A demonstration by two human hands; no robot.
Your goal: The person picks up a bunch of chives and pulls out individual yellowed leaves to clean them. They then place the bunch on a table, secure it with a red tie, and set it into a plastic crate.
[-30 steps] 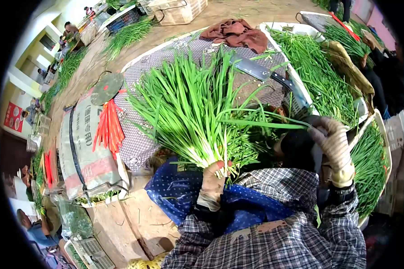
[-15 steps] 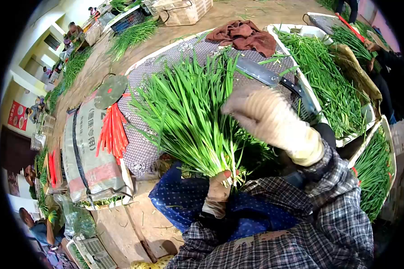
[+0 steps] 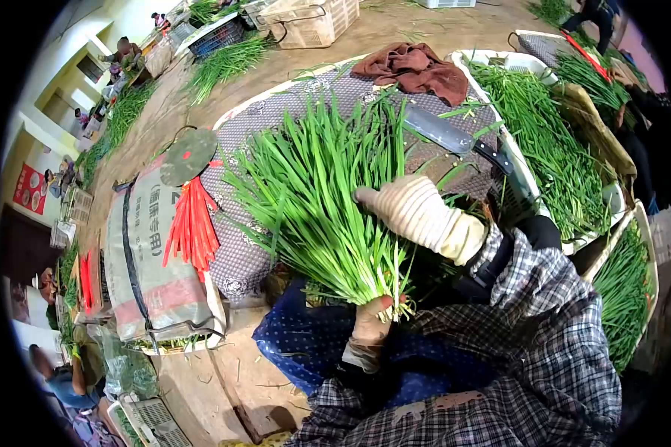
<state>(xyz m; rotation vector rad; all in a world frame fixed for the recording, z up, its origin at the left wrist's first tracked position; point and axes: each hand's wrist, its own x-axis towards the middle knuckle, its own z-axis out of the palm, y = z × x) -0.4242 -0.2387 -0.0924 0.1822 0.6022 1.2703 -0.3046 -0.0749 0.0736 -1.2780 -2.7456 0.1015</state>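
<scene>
A large bunch of green garlic chives point(image 3: 328, 194) stands fanned out in front of me, its pale stem ends at the bottom. My left hand point(image 3: 369, 320), in a light glove with bare fingertips, is closed around those stem ends. Against the right side of the leaves rests my right hand point(image 3: 410, 212), in a cream ribbed glove. One digit of it points left across the leaves; the other fingers are hidden. Beyond it, a broad-bladed cleaver point(image 3: 440, 130) with a black handle lies on the patterned mat point(image 3: 238, 171).
A brown cloth point(image 3: 410, 71) lies at the mat's far edge. Red ties point(image 3: 191, 223) hang below a round metal disc point(image 3: 188, 156) on a grey sack point(image 3: 138, 253) at left. White crates of chives point(image 3: 544, 141) stand at right. Other people work in the background.
My right hand, blurred before, has moved slightly down and left against the leaves. My left hand keeps its hold on the stems. The whole view has shifted slightly.
</scene>
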